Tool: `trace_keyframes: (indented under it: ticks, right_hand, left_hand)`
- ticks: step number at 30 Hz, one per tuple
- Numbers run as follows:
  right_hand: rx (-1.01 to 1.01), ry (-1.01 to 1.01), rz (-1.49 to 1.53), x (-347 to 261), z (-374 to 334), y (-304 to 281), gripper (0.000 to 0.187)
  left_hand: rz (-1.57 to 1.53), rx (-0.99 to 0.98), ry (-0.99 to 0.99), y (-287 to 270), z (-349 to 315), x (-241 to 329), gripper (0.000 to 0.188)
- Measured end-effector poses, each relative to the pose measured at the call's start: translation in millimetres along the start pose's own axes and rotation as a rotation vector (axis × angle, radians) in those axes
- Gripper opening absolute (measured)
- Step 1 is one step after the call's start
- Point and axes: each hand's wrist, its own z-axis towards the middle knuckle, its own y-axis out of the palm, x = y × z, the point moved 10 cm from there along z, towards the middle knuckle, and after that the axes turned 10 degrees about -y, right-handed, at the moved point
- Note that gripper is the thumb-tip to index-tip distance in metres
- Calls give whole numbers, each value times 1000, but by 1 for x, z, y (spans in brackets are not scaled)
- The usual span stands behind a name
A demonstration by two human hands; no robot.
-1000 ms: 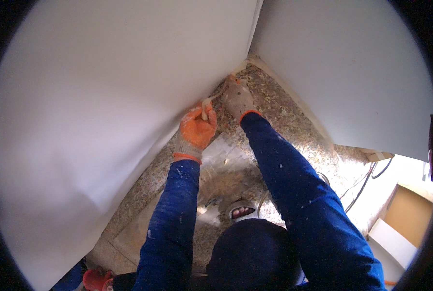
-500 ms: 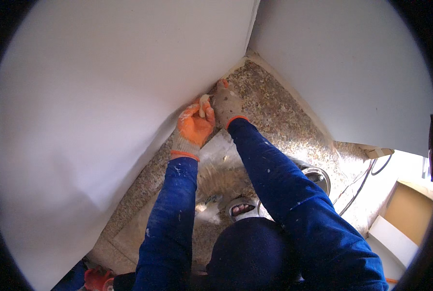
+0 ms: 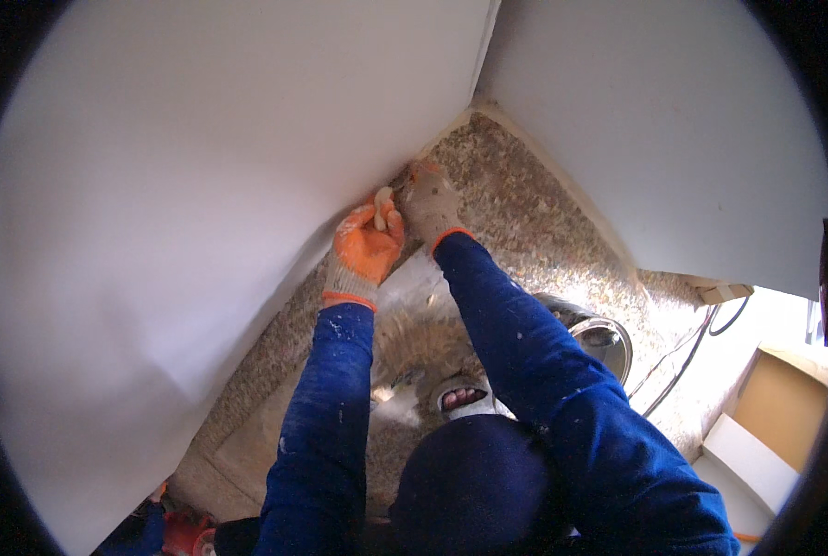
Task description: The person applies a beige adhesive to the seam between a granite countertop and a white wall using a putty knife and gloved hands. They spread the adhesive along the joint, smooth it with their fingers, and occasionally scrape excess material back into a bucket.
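My left hand [image 3: 368, 248], in an orange-coated work glove, is turned palm up beside the base of the left white wall. Its thumb and fingers are closed on a small pale cream piece [image 3: 382, 206], narrow and rounded; its exact kind is unclear. Just right of it and a little farther off, my right hand [image 3: 431, 202] shows the dusty, knitted back of its glove. Its fingers curl toward the foot of the wall, with orange showing at the tips; whatever they hold is hidden.
Two white walls, left [image 3: 201, 185] and right [image 3: 655, 139], meet at a far corner above the speckled floor [image 3: 507, 185]. A shiny round metal container [image 3: 609, 345] is right of my forearm. Cables [image 3: 678, 375] and a cardboard box [image 3: 780, 408] lie farther right. Another person's red glove [image 3: 187, 530] shows at lower left.
My left hand has shifted slightly left along the wall with the pale piece. My right hand has drawn a little nearer, its fingers curled lower. The other person's red glove has moved slightly.
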Motion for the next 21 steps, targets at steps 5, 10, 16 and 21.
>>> trace_keyframes:
  ticks: [5,10,16,21]
  right_hand:
    - [142,-50,-251,12,16,-40,39]
    - [289,-36,-495,14,37,-72,51]
    - [113,-168,-588,-25,-13,8,61]
    - [240,-90,-526,13,11,-19,63]
  left_hand:
    - [-49,42,18,-7,-5,1,30]
    - [2,26,72,-4,-19,5,29]
    - [41,21,51,-3,-22,9,27]
    - [-6,17,18,-3,-22,5,27]
